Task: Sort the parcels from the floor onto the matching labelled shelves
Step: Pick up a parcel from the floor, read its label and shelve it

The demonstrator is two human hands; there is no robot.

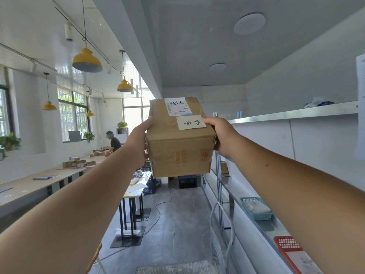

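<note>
The left hand [139, 135] and right hand [219, 135] clasp the cardboard parcel [178, 139] by opposite sides, holding it aloft beside the top shelf [292, 113], whose front edge lies rightward, nearer the right hand, though whether that shelf matches is hard to tell.

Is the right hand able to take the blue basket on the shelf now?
Probably not: the right hand grips the cardboard box together with the left hand. Nothing blocks the blue basket itself.
</note>
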